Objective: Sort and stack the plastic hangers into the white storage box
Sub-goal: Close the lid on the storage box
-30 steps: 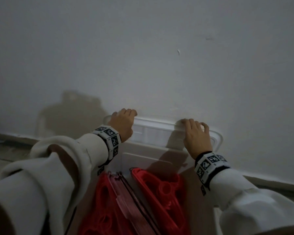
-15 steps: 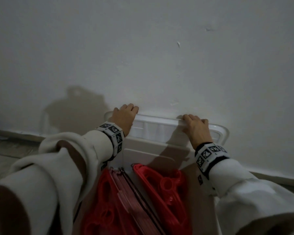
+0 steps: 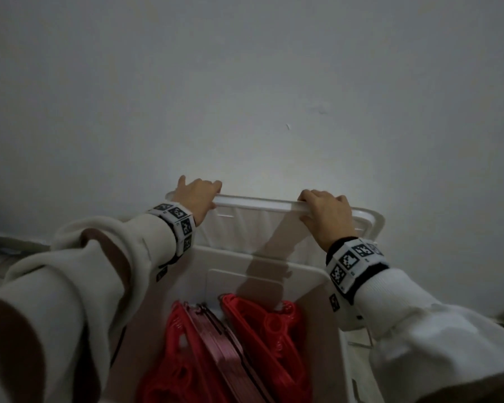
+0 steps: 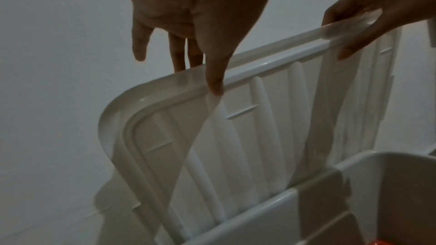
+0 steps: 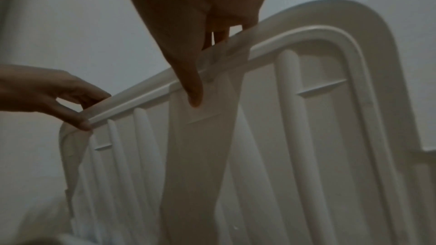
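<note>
Both hands are on the lid of the white storage box, which stands upright behind the box against the wall. The left hand pinches the lid's top edge near its left corner, thumb on the ribbed inner face, fingers draped over the far side. The right hand grips the same edge further along, thumb in front, fingers curled over the back.

Down in the box, the red plastic hangers are already in, stood on edge in packed rows, with a darker pink batch set between two brighter red groups. So the sorting looks done, and this reads as the closing step. I cannot tell whether any hangers remain outside the box.

Both arms reach forward over the open box, cream sleeves pushed up to the marker wristbands, wrists level with the lid's rim.

Next, by my reading, the lid needs to tip toward the person and come down flat. That calls for even effort from both hands so it doesn't twist, and for the rim to seat all round the box walls without catching the hanger tops.
</note>
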### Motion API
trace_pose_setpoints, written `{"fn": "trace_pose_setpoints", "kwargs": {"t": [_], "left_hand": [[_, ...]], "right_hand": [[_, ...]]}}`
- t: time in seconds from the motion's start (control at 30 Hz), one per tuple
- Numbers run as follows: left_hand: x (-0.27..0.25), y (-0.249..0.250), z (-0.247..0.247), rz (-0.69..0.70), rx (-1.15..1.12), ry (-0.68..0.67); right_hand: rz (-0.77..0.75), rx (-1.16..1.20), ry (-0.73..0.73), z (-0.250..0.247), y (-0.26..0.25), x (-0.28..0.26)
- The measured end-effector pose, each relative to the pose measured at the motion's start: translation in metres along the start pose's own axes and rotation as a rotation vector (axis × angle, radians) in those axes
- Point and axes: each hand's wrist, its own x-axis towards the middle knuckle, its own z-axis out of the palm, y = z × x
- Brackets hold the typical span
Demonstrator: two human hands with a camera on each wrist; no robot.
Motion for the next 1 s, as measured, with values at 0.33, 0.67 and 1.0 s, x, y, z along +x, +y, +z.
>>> {"fn": "trace_pose_setpoints", "kwargs": {"t": [0.33,0.67,1.0], "left_hand": [[-0.093,-0.022,-0.02,0.099,-0.097,0.081],[-0.196,-0.01,0.024,0.352,-0.154,-0.126],[-0.248,-0.012,0.088,0.432,-0.169,-0.508]], "right_hand": [[-0.145,0.027,-0.097,-0.041,-0.041,-0.051],[-0.275,0.036,-0.653,-0.005,-0.055,-0.136],[-0.329,0.037,-1.099,0.049,-0.091,-0.185]]}}
